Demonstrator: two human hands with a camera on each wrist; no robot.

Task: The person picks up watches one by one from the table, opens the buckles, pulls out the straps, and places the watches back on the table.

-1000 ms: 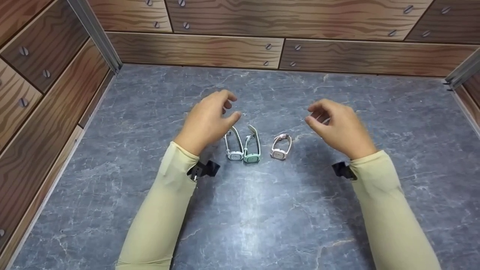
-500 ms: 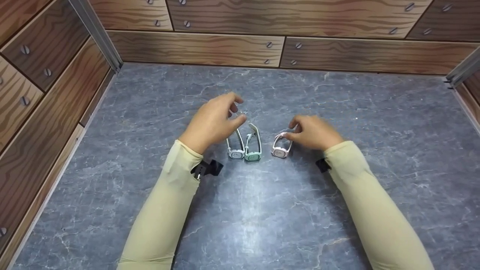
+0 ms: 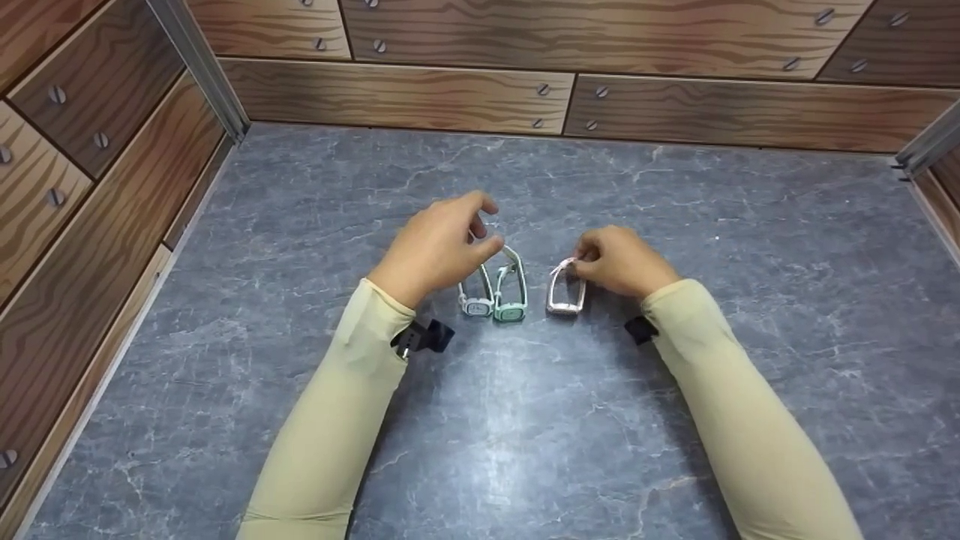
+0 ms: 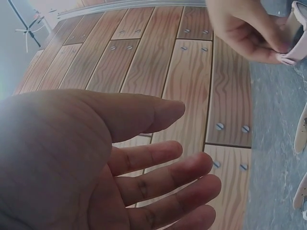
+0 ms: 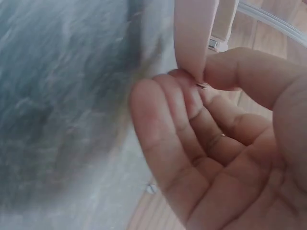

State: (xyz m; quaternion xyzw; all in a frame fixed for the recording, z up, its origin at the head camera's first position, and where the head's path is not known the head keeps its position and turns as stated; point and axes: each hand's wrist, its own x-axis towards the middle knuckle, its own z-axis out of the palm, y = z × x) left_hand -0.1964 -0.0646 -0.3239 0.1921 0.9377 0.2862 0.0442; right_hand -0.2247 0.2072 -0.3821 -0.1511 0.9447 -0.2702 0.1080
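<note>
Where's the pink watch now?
In the head view, the pink watch is pinched in the right hand, to the right of the green watch.

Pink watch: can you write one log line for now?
right hand: pinches pink watch; left hand: holds nothing; whitish watch, green watch: side by side

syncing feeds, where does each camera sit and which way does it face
Head: on the head, facing forward and down at white wristwatch, green wristwatch, pink wristwatch; left hand, right hand, sleeves show.
Left wrist: worn there, facing past left hand toward the wood-patterned wall; both hands show.
Right wrist: worn there, facing right hand and tabletop; only that hand shows.
Both wrist views share the right hand and pink wristwatch.
</note>
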